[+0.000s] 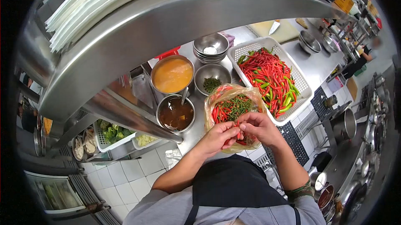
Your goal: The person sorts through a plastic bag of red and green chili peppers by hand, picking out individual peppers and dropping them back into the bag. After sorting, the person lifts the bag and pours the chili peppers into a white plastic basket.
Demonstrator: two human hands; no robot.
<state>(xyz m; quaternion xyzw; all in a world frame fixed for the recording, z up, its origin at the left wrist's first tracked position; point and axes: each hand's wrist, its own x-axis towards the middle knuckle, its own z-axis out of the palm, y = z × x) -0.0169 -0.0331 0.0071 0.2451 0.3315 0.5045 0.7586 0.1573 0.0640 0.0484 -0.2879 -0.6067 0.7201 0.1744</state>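
Over the near edge of a clear plastic bag (210,99), both hands meet with fingertips pinched together. My left hand (221,136) and my right hand (261,128) hold a small red chili (238,133) between them. Inside the bag lie red chilies with green stems (237,107) on top. Just behind the bag, a steel bowl (201,74) holds a small heap of green stems (211,83). To the right, a white perforated basket (307,93) is full of red and green chilies (267,72).
Left of the bag stand a pot of orange liquid (172,75) and a pot of brown liquid (176,113) with a ladle. Stacked steel bowls (211,46) stand behind. A knife (274,27) lies on a cutting board (286,32). A steel shelf (167,9) arches overhead.
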